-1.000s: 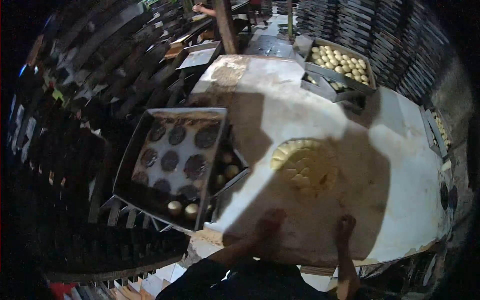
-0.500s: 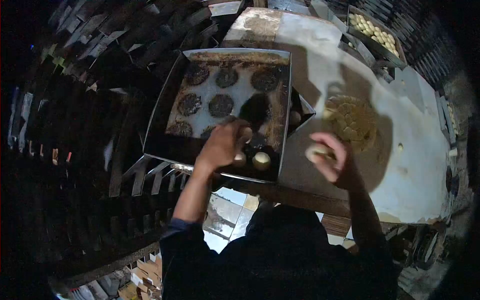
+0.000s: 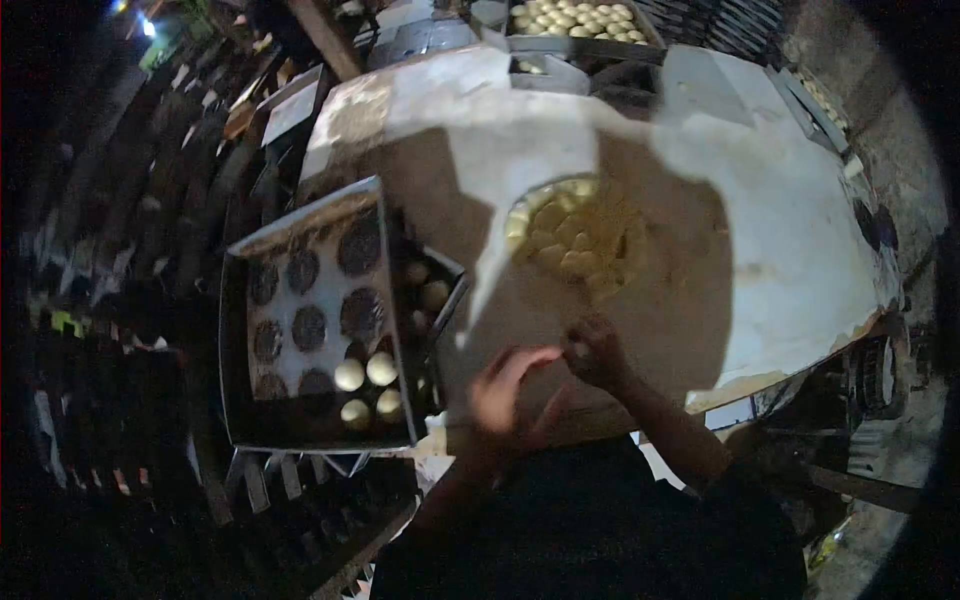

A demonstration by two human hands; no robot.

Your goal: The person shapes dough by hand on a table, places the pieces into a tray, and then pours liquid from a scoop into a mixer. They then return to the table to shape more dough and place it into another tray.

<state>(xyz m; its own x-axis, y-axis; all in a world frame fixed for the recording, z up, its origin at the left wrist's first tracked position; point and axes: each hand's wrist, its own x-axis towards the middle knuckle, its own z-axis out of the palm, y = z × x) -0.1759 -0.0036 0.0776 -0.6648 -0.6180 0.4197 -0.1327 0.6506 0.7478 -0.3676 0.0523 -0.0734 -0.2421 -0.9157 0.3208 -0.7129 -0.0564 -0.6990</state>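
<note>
My left hand [image 3: 505,395], smeared by motion, is over the near edge of the table with its thumb and fingers apart and nothing visible in them. Just right of it, my right hand [image 3: 595,352] is closed, and a small pale bit of dough [image 3: 581,345] shows between its fingers. Beyond both hands, many cut dough pieces [image 3: 575,235] lie close together in a round patch. To the left, a dark-rimmed baking tray [image 3: 312,440] holds several round dough balls [image 3: 380,369] in its near right corner, with round dark marks across its base.
Under the tray's right side, another tray [image 3: 455,300] with dough balls sticks out, partly hidden. At the table's far edge is a tray of many dough balls [image 3: 580,20]. The pale worktable [image 3: 800,260] carries strong shadows. Slatted stacks [image 3: 110,330] fill the left.
My left hand has left the tray and moved right, beside my right hand. More dough balls now show in the tray's near corner. The view has swung right.
</note>
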